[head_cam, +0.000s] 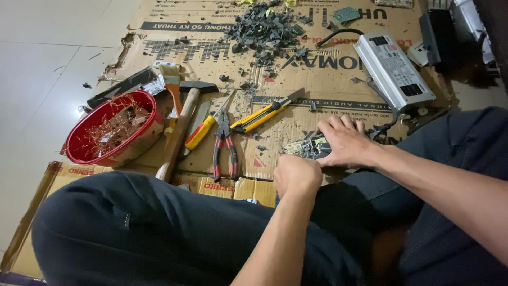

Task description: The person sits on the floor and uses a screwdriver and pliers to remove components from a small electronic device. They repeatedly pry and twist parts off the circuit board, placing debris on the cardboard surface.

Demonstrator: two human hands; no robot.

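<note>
Seated, knees bent, legs in dark trousers. Left forearm reaching forward from bottom centre, left hand (297,175) curled into a loose fist, knuckles up. Right forearm coming in from the right edge, right hand (346,142) palm down, fingers (335,126) spread and pressing downward. Both hands close together, nearly touching.

Left hand (296,175) balled up over the grey part (307,149), hiding whatever sits in the fist. Right hand (346,140) spread across the part's far end, covering most of it; make-up impossible to tell. Hammer (180,130) handle end lost behind the knee (132,222). Green board (346,14) at the top, too small to read. Black box (436,34) far right, dim and partly cropped. Red bowl (84,153) contents a fine coppery tangle, strands indistinct.
</note>
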